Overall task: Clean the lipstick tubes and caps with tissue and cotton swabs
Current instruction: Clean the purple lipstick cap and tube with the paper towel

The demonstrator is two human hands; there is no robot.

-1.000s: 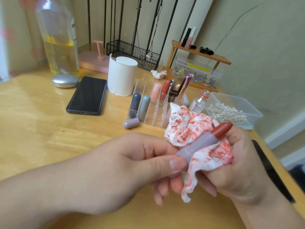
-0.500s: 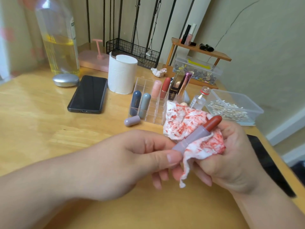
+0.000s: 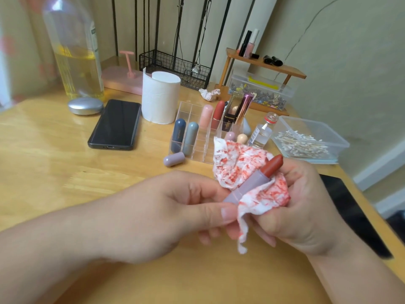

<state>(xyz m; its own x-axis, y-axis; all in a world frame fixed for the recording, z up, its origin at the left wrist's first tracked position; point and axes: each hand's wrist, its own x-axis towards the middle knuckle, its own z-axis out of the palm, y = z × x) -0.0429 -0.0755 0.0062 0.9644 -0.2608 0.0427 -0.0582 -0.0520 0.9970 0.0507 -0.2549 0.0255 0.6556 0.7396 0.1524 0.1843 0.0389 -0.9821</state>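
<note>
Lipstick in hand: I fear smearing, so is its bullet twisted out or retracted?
Twisted out: the red bullet sticks past the rim of the lilac tube, uncapped, beside the stained tissue in the right hand.

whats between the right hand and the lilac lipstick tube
A crumpled red-stained white tissue, pressed against the lilac lipstick tube by the right hand, in the head view.

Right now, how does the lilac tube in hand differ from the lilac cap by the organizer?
The lilac tube is held tilted in stained tissue; the lilac cap lies flat on the table. The tube shows a red bullet; the cap shows none. Both are lilac.
</note>
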